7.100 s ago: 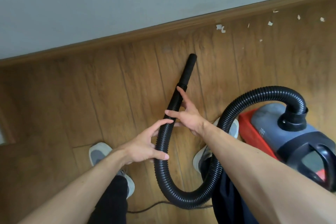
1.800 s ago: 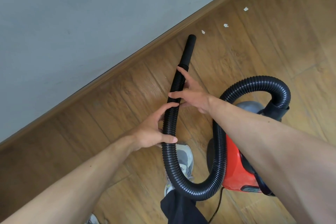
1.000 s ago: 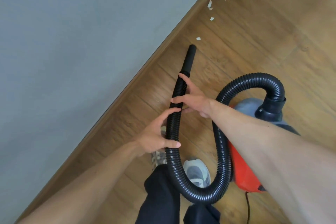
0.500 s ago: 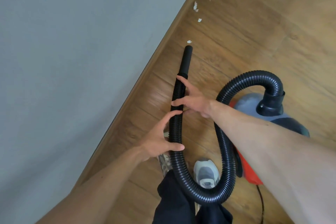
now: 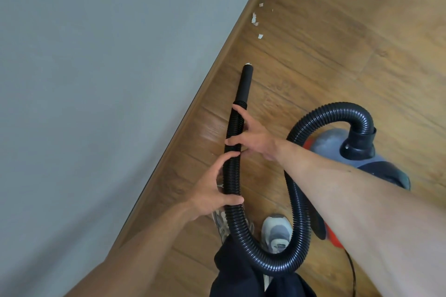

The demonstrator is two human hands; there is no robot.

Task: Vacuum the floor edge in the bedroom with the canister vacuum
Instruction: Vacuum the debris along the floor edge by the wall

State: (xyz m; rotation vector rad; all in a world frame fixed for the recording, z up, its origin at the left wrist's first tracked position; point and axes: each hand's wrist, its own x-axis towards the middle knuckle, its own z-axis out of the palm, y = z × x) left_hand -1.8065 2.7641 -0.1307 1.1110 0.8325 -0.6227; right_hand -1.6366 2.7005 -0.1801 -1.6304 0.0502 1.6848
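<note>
At baseboard, left hand and right hand grip hose.

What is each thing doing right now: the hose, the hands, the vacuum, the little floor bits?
hose, bent in a U loop.
nozzle, pointing along the skirting, a white bit at its tip.
left hand, gripping the hose lower down.
right hand, gripping the hose just behind the nozzle.
canister vacuum, standing on the floor, hose plugged into its top.
paper bits, loose by the skirting, ahead of the nozzle.
</note>
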